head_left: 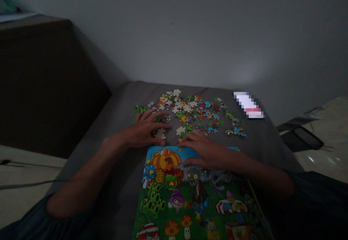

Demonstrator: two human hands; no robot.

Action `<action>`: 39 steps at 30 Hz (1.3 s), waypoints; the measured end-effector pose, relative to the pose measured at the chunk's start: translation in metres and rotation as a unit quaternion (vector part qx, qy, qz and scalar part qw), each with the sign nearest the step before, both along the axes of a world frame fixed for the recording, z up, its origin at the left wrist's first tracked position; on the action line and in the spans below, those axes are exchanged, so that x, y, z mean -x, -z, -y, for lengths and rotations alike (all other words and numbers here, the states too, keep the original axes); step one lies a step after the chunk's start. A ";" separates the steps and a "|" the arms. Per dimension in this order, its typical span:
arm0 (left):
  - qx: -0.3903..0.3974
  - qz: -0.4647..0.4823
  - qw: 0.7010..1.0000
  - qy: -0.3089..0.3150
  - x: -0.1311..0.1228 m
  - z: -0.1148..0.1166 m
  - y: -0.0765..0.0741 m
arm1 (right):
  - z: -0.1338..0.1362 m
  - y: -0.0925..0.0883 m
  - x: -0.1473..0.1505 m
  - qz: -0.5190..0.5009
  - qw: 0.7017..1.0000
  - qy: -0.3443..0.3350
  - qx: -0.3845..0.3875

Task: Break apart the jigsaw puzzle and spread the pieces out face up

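Two hands (145,127) (205,148), one board (199,196), many puzzle pieces (188,107)

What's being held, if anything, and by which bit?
Can't tell: a puzzle piece is near the left hand, but no clear grip shows. Nothing shows in the right hand.
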State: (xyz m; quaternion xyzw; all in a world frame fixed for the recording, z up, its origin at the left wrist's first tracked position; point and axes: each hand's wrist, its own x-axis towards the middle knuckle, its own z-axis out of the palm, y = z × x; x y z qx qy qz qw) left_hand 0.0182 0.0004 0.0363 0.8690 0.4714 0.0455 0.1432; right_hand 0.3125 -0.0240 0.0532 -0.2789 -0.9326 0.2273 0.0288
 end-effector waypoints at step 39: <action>-0.029 0.195 0.968 -0.158 0.008 -0.037 0.001 | -0.046 0.015 0.065 -0.046 0.982 0.145 -0.109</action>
